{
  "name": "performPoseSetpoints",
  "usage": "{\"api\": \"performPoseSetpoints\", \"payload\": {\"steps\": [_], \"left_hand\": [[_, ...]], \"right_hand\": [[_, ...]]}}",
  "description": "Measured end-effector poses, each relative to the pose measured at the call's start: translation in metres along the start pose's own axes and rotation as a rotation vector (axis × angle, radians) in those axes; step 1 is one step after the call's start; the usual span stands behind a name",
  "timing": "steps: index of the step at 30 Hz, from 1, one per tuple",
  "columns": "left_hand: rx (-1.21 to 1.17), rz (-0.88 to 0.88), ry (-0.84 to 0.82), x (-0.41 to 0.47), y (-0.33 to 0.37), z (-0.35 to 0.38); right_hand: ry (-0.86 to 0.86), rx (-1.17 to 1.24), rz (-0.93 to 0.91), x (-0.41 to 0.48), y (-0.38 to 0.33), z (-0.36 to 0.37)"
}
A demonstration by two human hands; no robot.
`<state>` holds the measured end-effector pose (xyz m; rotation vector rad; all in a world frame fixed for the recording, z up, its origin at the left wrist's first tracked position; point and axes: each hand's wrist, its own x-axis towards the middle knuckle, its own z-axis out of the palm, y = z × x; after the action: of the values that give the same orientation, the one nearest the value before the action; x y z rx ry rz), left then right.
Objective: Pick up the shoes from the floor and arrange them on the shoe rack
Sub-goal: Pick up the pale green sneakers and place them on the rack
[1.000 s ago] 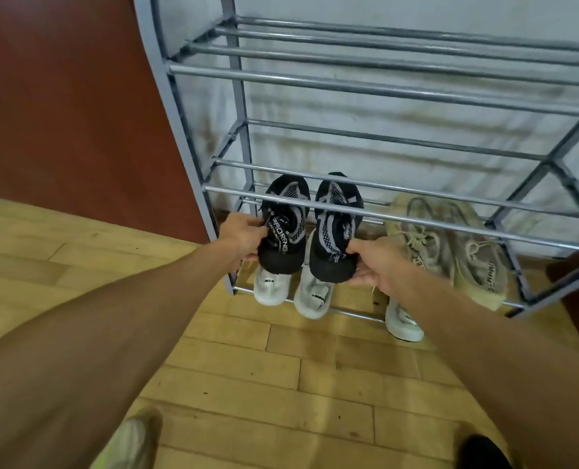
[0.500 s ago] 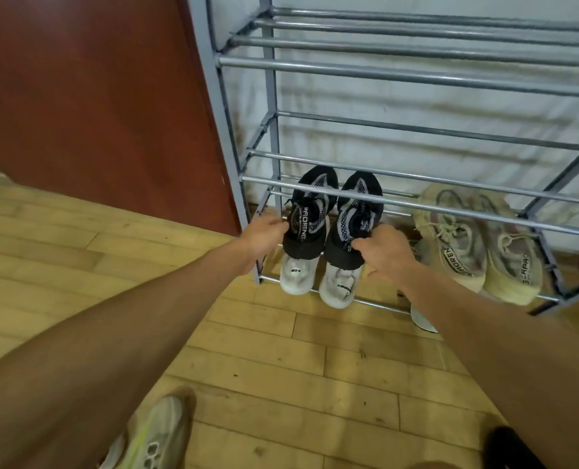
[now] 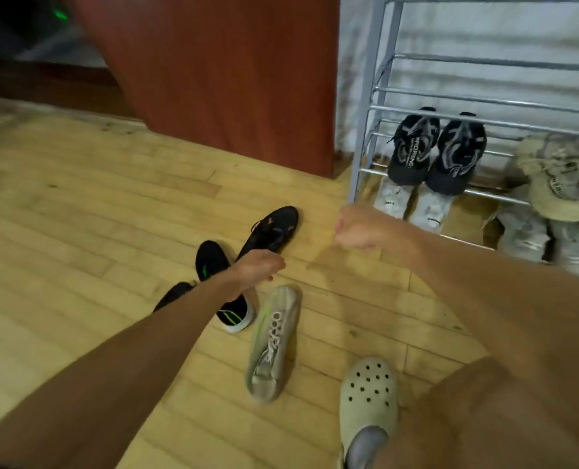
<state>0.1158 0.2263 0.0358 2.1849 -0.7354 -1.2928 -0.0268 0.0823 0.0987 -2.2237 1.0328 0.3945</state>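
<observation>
A black pair (image 3: pixel 413 150) sits on the grey metal shoe rack (image 3: pixel 362 130), on a low shelf, with white shoes (image 3: pixel 430 208) on the shelf beneath. On the wooden floor lie a black shoe with pink marks (image 3: pixel 271 228), a black shoe with green marks (image 3: pixel 213 262), and a grey-white shoe with a green stripe (image 3: pixel 274 343). Another black shoe (image 3: pixel 174 294) is mostly hidden by my left forearm. My left hand (image 3: pixel 259 265) hovers over the black floor shoes, fingers loosely bent, holding nothing. My right hand (image 3: pixel 359 228) is curled like a fist in front of the rack, empty.
A beige pair (image 3: pixel 558 177) and grey-white shoes (image 3: pixel 525 231) fill the rack's right side. A red-brown cabinet (image 3: pixel 230 79) stands left of the rack. A foot in a pale perforated clog (image 3: pixel 369 390) stands on the floor at the bottom right.
Both hands let go of the black pair, which stays on the rack, and drew back. The view swung left and down to the shoes on the floor, and my left hand moved over them.
</observation>
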Motion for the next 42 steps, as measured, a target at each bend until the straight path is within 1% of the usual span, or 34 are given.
{"api": "performPoseSetpoints", "payload": {"steps": [2,4,7,9,11,12,15,18,19,21,25,27,29,31,33,36,39,41,42], "left_hand": [[-0.02,-0.051,0.014,-0.008,-0.037,0.001],[-0.036,-0.109,0.021,-0.011,-0.069,0.007],[-0.052,-0.163,-0.023,-0.015,-0.105,0.017],[-0.087,-0.205,-0.091,-0.017,-0.123,0.019],[-0.078,-0.251,-0.153,-0.019,-0.141,0.016],[-0.067,-0.28,-0.159,-0.019,-0.15,0.014],[-0.122,-0.396,-0.115,-0.014,-0.174,0.015],[-0.388,-0.487,-0.001,-0.005,-0.182,0.031],[-0.435,-0.498,0.037,-0.001,-0.183,0.036],[-0.382,-0.511,0.068,0.007,-0.185,0.045],[-0.219,-0.58,-0.009,0.007,-0.201,0.06],[-0.118,-0.568,-0.027,0.004,-0.211,0.071],[-0.055,-0.532,-0.001,0.002,-0.218,0.081],[-0.109,-0.52,-0.042,0.0,-0.22,0.09],[-0.213,-0.527,-0.094,-0.004,-0.215,0.095],[-0.326,-0.495,-0.117,-0.015,-0.205,0.088],[-0.33,-0.387,-0.112,-0.024,-0.183,0.06],[-0.303,-0.272,-0.098,-0.029,-0.156,0.039],[-0.29,-0.199,-0.097,-0.031,-0.137,0.029]], "right_hand": [[0.005,0.098,0.019,-0.008,-0.019,0.028],[-0.01,0.099,0.009,-0.015,-0.028,0.056],[-0.146,-0.071,-0.029,-0.021,-0.018,0.092],[-0.227,-0.191,-0.061,-0.024,-0.005,0.103],[-0.257,-0.255,-0.084,-0.025,0.003,0.104],[-0.259,-0.266,-0.087,-0.025,0.006,0.104],[-0.26,-0.273,-0.075,-0.02,0.011,0.102],[-0.277,-0.276,-0.065,-0.012,0.014,0.106],[-0.29,-0.265,-0.063,-0.01,0.014,0.108],[-0.295,-0.223,-0.062,-0.007,0.014,0.109],[-0.279,-0.178,-0.056,-0.008,0.02,0.109],[-0.293,-0.194,-0.04,-0.012,0.028,0.111],[-0.312,-0.222,-0.022,-0.017,0.034,0.112],[-0.328,-0.24,-0.002,-0.021,0.04,0.112],[-0.343,-0.251,0.012,-0.025,0.042,0.111],[-0.383,-0.28,0.01,-0.034,0.039,0.108],[-0.408,-0.396,-0.023,-0.043,0.031,0.097],[-0.401,-0.449,-0.029,-0.053,0.022,0.084],[-0.371,-0.457,-0.029,-0.059,0.016,0.074]]}}
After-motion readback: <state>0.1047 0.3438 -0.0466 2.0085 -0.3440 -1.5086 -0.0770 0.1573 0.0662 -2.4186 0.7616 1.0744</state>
